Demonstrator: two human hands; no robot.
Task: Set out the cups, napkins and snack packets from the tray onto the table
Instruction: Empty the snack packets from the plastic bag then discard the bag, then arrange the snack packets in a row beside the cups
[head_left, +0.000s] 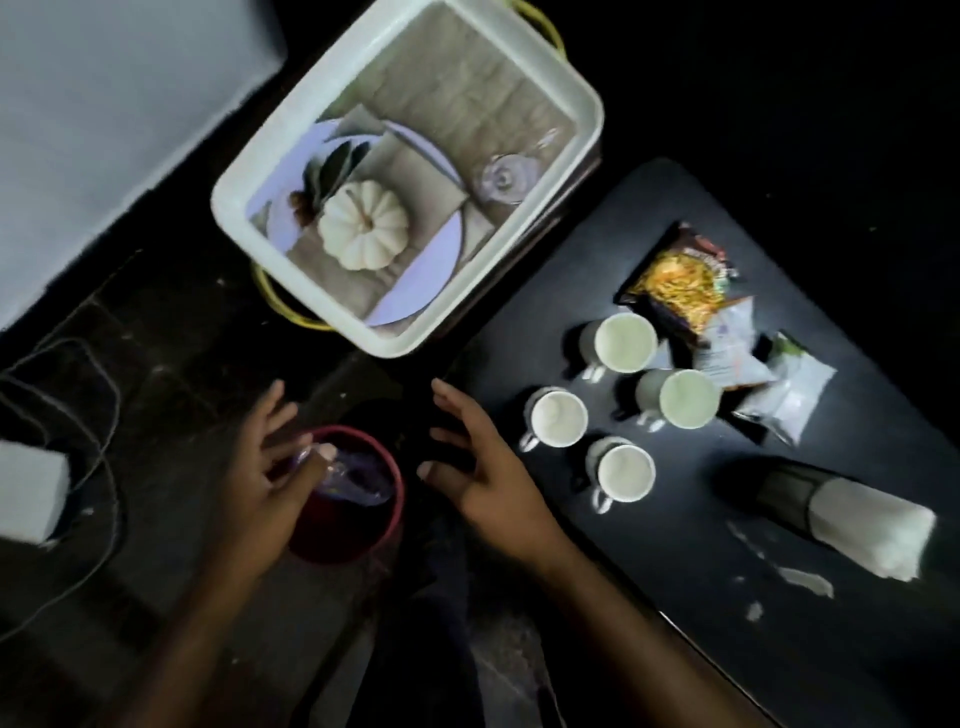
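Observation:
The white tray (584, 150) with a printed pumpkin picture and yellow handles lies at the top centre, holding no loose items. Several white cups (623, 342) stand together on the black table (649, 545) to the right. Snack packets (680, 286) lie just behind the cups, with a white packet (792, 397) beside them. A stack of white napkins (872, 535) in a dark holder rests at the table's right. My left hand (270, 467) is over a red bin (392, 499), fingers on a crumpled clear wrapper (353, 475). My right hand (478, 467) hovers open at the table's left edge.
A grey-white surface (104, 130) fills the top left. A white adapter block (31, 493) with dark cables (104, 415) lies on the dark floor at the left. White scraps (805, 579) dot the table near its front.

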